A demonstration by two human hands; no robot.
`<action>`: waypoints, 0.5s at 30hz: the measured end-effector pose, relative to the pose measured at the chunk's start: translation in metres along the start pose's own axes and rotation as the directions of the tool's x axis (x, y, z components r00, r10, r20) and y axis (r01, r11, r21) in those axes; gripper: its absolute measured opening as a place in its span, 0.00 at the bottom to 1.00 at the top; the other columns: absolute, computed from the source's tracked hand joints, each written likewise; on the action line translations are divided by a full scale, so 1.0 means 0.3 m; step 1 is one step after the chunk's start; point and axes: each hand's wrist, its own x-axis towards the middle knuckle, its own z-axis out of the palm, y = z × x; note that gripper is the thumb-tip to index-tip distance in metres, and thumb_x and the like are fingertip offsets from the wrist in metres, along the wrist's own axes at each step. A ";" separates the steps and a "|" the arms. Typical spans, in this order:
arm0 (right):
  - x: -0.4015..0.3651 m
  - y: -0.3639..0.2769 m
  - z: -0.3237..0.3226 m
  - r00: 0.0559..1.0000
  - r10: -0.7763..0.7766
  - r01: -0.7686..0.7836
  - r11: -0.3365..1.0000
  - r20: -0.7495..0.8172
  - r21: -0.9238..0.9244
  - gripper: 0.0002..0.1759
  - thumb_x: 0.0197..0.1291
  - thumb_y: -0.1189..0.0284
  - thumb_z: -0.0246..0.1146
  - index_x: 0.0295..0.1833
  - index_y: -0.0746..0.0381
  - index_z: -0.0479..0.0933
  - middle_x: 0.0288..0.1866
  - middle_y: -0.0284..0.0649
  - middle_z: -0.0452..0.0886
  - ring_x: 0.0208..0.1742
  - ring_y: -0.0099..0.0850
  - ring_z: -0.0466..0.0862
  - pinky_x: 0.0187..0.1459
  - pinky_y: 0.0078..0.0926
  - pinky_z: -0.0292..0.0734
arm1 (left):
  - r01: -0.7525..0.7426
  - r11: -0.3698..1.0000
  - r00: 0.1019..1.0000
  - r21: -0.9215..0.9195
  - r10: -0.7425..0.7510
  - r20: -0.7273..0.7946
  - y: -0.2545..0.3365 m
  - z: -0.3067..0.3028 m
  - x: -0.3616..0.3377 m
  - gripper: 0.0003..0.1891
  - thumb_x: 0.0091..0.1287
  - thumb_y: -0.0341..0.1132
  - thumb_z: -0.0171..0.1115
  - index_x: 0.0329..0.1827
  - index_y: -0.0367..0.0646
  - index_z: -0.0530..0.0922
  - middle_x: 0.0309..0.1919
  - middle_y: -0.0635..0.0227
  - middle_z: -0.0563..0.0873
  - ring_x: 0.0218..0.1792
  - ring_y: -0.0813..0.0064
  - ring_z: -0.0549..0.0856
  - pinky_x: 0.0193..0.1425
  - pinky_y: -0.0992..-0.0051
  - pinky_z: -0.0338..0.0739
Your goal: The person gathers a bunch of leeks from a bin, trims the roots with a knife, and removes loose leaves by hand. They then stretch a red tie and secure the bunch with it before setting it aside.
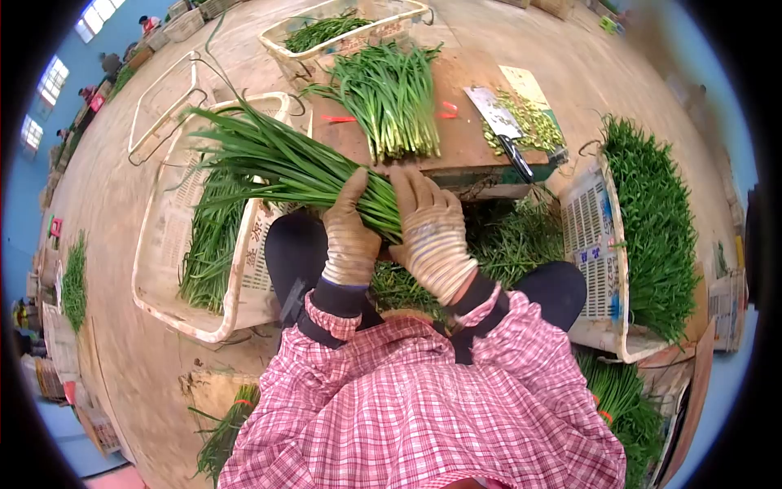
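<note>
– At centre frame, entry one?
– One bundle of long green chives, lying aslant: leaf tips fan to the upper left, cut ends sit at centre. My left hand, gloved, is wrapped round the stems. My right hand, gloved too, is clamped over the same stems just beside it.
– Directly below?
– Some loose chives, heaped between my knees.
– Left of frame?
– One white crate, with a layer of chives along its inner side. The bundle's leaves overhang its rim.
– Above my hands?
– One wooden board. On it: one loose pile of chives, tips pointing up-frame; red bands, one each side of that pile; one cleaver to the right, handle toward me; pale trimmings just beside its blade.
– Right edge?
– One second crate, with packed chives filling it.
– Top?
– One third crate, beyond the board, part filled with greens.
</note>
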 end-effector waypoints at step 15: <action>0.693 0.432 0.415 0.891 -0.451 0.187 0.472 0.054 0.861 0.42 0.29 0.94 0.66 0.60 0.61 0.76 0.54 0.44 0.83 0.54 0.39 0.83 0.54 0.30 0.79 | 0.012 0.219 0.998 0.976 0.050 -0.023 0.162 0.231 0.764 0.50 0.61 0.64 0.64 0.70 0.25 0.62 0.63 0.45 0.76 0.61 0.59 0.78 0.63 0.67 0.72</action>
